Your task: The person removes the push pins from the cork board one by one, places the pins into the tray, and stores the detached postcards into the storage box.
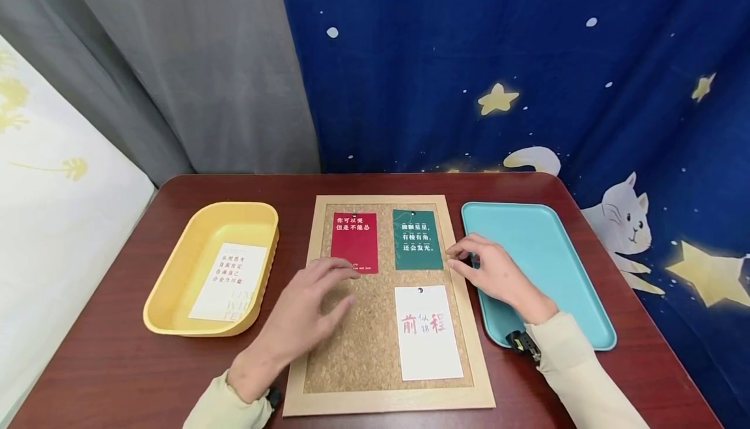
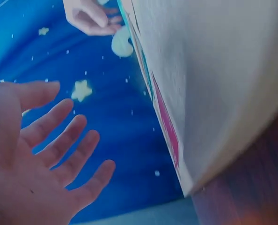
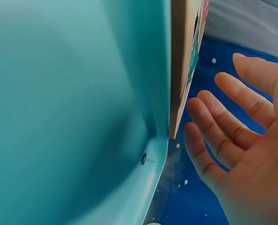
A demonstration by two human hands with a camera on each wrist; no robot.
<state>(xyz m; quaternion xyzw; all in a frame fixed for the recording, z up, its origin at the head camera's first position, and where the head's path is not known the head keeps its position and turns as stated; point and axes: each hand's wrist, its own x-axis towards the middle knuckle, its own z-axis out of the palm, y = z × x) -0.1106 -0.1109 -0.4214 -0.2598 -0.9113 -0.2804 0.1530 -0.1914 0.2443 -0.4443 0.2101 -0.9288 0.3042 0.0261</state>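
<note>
A cork board in a light wooden frame lies on the table. Pinned along its top are a red card and a green card; a white card is at the lower right. Over the board's left side hovers my left hand, its fingertips near the red card's bottom edge. Its fingers are spread and hold nothing in the left wrist view. Between the green card and the blue tray is my right hand, above the board's right edge. Loosely bent fingers show it holding nothing.
A yellow basket at the left contains a white card with printed text. In the right wrist view, a small dark thing lies inside the blue tray. Curtains hang behind the table.
</note>
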